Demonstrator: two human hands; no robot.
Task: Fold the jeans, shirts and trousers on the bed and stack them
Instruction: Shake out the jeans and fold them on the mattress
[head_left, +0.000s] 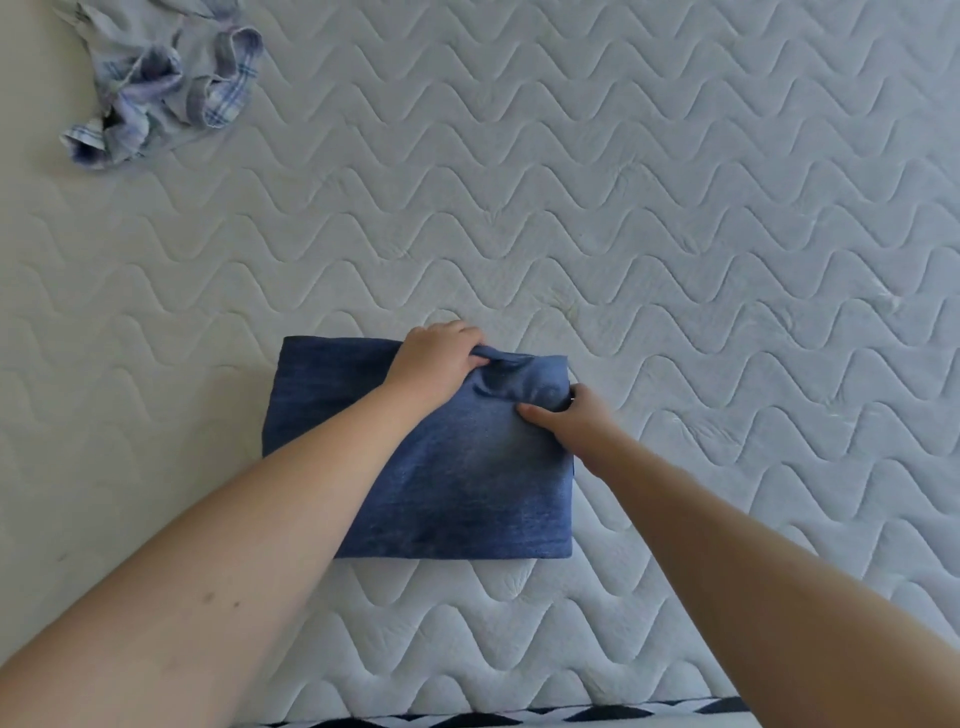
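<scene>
Folded jeans (441, 467) lie on bed (675, 208) under both hands, long axis left-right; left hand (434, 364) grips far edge fold; right hand (566, 410) pinches right edge, just beside; crumpled shirt (161, 83) far up-left, nearer left hand.

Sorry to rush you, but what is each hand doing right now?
Left hand: grips the far edge of the folded blue jeans.
Right hand: grips the jeans' right edge.

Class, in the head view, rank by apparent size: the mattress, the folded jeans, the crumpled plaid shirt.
1. mattress
2. folded jeans
3. crumpled plaid shirt, though it lies farther away and partly out of frame, so that rank is unsure.
</scene>
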